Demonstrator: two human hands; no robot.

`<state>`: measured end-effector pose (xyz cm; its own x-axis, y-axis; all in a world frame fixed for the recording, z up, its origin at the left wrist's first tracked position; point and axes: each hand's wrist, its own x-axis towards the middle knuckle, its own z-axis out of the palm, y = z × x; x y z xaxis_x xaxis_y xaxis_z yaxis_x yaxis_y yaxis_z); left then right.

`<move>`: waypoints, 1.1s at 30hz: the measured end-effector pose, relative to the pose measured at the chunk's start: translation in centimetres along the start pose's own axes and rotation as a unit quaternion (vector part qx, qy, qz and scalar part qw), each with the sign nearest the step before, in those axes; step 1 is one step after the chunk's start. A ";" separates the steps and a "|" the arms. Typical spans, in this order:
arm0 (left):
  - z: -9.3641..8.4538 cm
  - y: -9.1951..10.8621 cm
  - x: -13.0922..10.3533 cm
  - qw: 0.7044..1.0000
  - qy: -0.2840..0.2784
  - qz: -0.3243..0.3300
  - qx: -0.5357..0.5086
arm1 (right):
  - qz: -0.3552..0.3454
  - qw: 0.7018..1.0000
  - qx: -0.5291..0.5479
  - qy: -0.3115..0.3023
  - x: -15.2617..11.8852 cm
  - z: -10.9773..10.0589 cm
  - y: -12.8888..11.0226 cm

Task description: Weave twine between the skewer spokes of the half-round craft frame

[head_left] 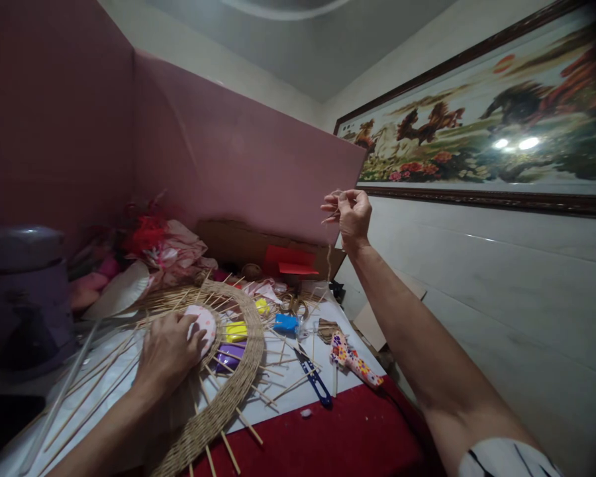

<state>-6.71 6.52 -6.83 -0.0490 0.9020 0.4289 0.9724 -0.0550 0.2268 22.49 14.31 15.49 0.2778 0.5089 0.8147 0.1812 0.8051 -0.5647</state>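
Observation:
My left hand (171, 348) grips the small pink dotted disc (204, 331) at the centre of a woven frame, fingers over its face and edge. Thin sticks spread outward from this centre through a wide ring of woven twine (251, 358), which overhangs the table's front edge. Raised to the right, my right hand (350, 212) pinches a strand of thin twine (329, 258). Part of the strand loops around the fingers, and the rest hangs down towards the table; its lower end is hard to make out.
Blue thread snips (314, 377) lie beside a flower-patterned glue gun (355, 361). Behind the ring are blue (287, 323), yellow (236, 331) and purple (230, 358) packets, plus loose sticks. A lilac container (27, 305) stands left; pink boards rise behind, with a tiled wall at right.

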 end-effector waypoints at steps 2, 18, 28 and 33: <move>-0.1 0.1 0.0 1.000 -0.002 -0.009 -0.002 | -0.002 1.000 -0.013 -0.013 0.3 0.2 0.5; -1.1 0.7 -1.0 0.995 -0.002 -0.097 -0.030 | 0.056 0.735 -0.554 -0.388 -9.7 1.6 8.3; 0.7 0.0 -0.3 0.987 -0.029 -0.069 -0.145 | -0.018 0.750 -0.486 -0.448 -13.4 13.5 9.1; 1.2 0.0 -0.5 0.982 -0.032 -0.055 -0.180 | -0.020 0.737 -0.470 -0.485 -14.7 19.7 11.6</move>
<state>-6.42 6.58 -8.10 -0.1241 0.9352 0.3315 0.8177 -0.0928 0.5681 1.89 22.16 -0.44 -0.4678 0.8363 0.2859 0.8716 0.4902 -0.0079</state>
